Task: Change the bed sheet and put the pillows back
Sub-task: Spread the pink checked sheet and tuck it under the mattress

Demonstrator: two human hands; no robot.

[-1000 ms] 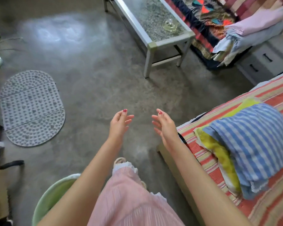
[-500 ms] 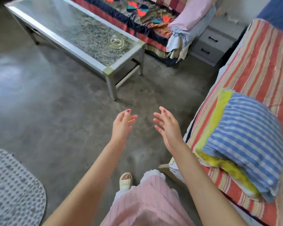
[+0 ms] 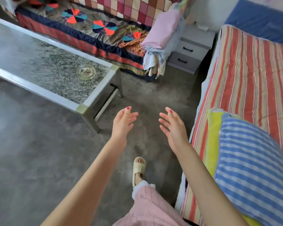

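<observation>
Soft, even daylight fills the room with faint shadows, a pale sheen lies on the glass surface (image 3: 44, 66) left of the grips, and wide-angle bending curves the slightly soft edges.

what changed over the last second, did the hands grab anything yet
No grab. The view swung right, from the floor mat toward the bed and nightstand. Left hand and right hand stay open and empty; the stacked pillows haven't moved.
</observation>
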